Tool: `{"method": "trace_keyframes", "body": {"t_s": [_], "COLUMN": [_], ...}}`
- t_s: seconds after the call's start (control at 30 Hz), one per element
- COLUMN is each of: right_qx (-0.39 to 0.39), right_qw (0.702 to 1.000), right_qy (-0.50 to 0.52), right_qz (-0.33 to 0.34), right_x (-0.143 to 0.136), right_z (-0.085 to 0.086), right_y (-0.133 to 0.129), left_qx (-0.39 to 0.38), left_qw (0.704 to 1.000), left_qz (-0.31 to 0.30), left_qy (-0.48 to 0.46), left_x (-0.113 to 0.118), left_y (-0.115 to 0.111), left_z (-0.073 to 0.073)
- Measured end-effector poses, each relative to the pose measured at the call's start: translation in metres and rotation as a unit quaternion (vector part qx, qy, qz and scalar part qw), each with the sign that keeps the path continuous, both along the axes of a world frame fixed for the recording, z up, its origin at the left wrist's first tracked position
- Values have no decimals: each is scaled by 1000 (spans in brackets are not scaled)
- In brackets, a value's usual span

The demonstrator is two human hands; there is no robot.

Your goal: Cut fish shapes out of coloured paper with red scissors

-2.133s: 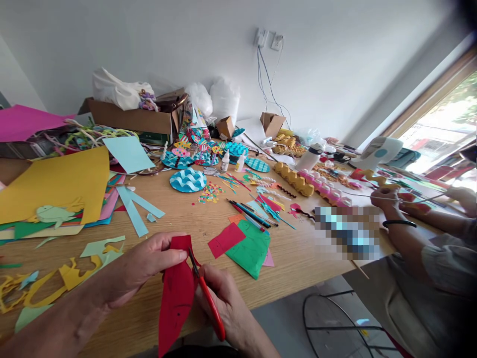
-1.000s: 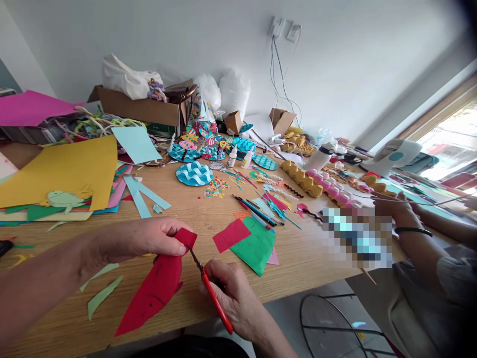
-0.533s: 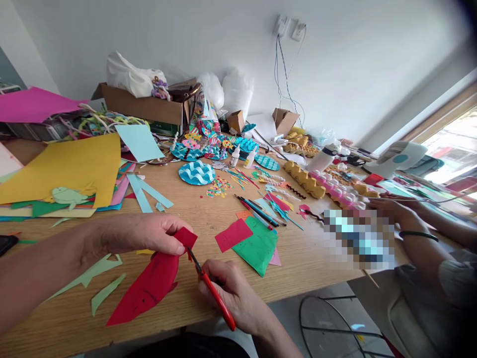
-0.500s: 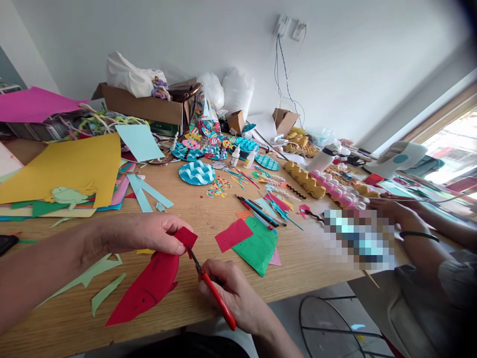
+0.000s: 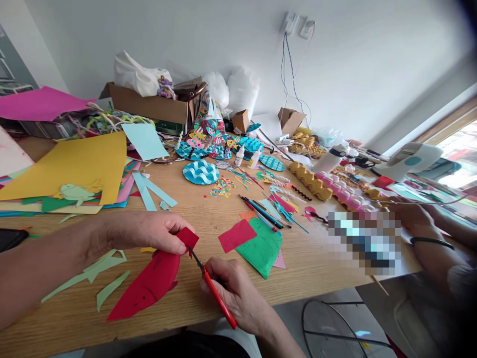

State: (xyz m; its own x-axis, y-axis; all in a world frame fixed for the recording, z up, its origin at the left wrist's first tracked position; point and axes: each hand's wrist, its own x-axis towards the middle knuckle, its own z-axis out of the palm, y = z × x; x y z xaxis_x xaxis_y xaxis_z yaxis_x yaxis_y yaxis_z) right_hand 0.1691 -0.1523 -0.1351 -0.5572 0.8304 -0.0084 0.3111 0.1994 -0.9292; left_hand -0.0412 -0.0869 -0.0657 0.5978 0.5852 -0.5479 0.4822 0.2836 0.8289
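Observation:
A red paper fish [image 5: 151, 288] with a drawn eye hangs from my left hand [image 5: 154, 233], which pinches it near the tail. Red-handled scissors [image 5: 219, 301] are gripped in my right hand [image 5: 236, 293]. Their blades meet the red paper just beside my left fingertips. To the right of my hands a red paper rectangle [image 5: 236, 235] partly covers a green paper piece [image 5: 264, 248]. Pale green scraps [image 5: 112, 289] lie on the wooden table [image 5: 208, 318] to the left, behind the fish.
Yellow sheets [image 5: 85, 164] and other coloured paper lie at the left. Pencils [image 5: 261, 211], glue bottles [image 5: 239, 155] and blue wavy discs [image 5: 200, 172] are further back. At the right, another person's arm [image 5: 432, 248] rests by a blurred patch and egg-carton strips [image 5: 309, 181].
The view has shifted slightly, so the table items appear a little further right. My hands, the scissors and the red fish keep nearly the same arrangement.

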Motion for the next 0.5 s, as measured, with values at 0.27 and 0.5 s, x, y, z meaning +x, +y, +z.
{"method": "trace_keyframes", "body": {"t_s": [0.27,0.5], "right_qx": [11,-94], "right_qw": [1000,993], "right_qy": [-12,64], "right_qz": [15,-42], "right_x": [5,-1], "right_z": [1,-3], "right_y": [2,3], "left_qx": [24,0], "left_qw": [998,999], "left_qz": [-52,26], "left_qy": [5,-41], "left_x": [1,-9], "left_y": [6,9], "left_z": [0,-3]}}
